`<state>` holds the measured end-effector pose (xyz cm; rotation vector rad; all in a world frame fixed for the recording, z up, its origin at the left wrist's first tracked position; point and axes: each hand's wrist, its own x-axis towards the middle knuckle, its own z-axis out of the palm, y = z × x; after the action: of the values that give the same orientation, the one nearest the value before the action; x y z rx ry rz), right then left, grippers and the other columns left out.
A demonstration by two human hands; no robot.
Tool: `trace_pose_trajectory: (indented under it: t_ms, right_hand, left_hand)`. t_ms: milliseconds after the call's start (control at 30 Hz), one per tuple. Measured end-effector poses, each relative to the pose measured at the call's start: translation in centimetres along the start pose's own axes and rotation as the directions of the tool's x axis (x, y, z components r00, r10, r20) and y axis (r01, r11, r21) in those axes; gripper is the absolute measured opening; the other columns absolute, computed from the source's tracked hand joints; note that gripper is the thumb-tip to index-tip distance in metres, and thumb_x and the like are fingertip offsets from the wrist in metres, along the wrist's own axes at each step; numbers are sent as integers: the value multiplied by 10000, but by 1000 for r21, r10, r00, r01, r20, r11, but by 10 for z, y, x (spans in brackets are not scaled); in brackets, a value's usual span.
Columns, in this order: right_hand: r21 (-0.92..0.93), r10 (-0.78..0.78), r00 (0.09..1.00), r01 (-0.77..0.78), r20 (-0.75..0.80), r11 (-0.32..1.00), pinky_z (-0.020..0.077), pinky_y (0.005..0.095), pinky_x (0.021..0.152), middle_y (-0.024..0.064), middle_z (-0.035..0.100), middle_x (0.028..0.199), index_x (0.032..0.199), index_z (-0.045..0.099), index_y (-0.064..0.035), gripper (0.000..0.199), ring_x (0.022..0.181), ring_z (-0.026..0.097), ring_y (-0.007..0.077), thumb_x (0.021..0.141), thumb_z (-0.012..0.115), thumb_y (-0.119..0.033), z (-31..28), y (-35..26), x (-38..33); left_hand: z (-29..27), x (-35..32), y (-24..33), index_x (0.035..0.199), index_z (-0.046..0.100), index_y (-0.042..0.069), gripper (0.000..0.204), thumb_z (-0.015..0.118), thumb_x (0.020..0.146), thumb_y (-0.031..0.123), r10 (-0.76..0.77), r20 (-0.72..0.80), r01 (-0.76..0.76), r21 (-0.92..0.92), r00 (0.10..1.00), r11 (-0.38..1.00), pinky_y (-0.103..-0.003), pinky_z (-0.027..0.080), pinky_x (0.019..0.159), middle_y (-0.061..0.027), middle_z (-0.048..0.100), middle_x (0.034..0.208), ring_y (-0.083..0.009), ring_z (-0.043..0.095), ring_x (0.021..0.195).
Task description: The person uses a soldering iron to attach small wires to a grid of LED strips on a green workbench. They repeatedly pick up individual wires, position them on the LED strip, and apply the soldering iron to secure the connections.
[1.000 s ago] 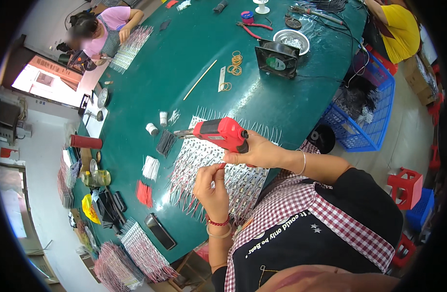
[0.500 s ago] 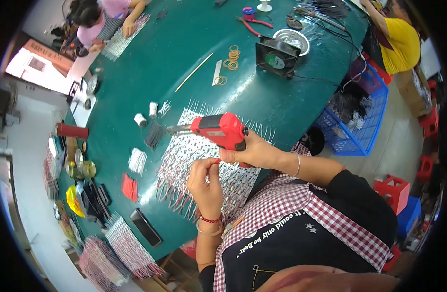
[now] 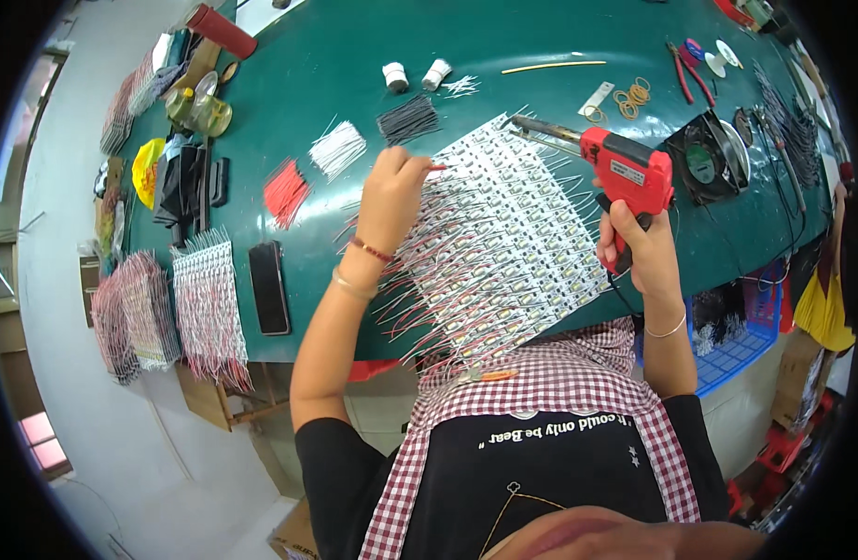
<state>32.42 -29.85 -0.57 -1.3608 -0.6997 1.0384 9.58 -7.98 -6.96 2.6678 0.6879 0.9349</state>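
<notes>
My right hand (image 3: pixel 645 247) is wrapped round the handle of a red and black soldering gun (image 3: pixel 625 168). Its metal tip hangs over the far corner of a white panel of small circuit boards (image 3: pixel 513 224); whether it touches cannot be told. Above the panel's far left edge, my left hand (image 3: pixel 390 201) pinches a short red wire (image 3: pixel 436 168) whose end sticks out to the right. Red and white wires fringe the panel's left side, and pale wires stand out along its right side.
Piles of red (image 3: pixel 287 193), white (image 3: pixel 337 149) and dark wires (image 3: pixel 407 119) lie left of the panel. A phone (image 3: pixel 269 287) and another wired panel (image 3: pixel 210 308) are farther left. At the right stand a black fan (image 3: pixel 699 159) and pliers (image 3: pixel 687 75); the gun's cord hangs beside the panel.
The view has swung round. My hands, close together at the gun's handle before, are now apart: the left has moved to the panel's far left edge with the red wire, the right still grips the gun.
</notes>
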Motion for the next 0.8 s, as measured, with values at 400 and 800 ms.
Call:
trace_pose_trajectory:
  t_ms: [400,800]
  right_hand:
    - [-164,164,985,-170,-49,972,365,209,356,-7,525,532,863,602,-25,246,395,480,54,860,664,-263,45,18,22]
    - [-275,145,986,-161,-80,948,375,207,366,-8,524,531,789,594,-30,279,399,482,54,834,691,-287,56,13,23]
  left_hand:
    - [14,8,-26,914,663,70,231,611,704,-12,190,115,-187,-39,975,982,-320,452,619,-62,477,751,-211,513,720]
    - [14,11,-25,891,658,70,201,602,712,1,208,120,-199,-84,971,976,-310,440,626,-61,458,758,-210,505,730]
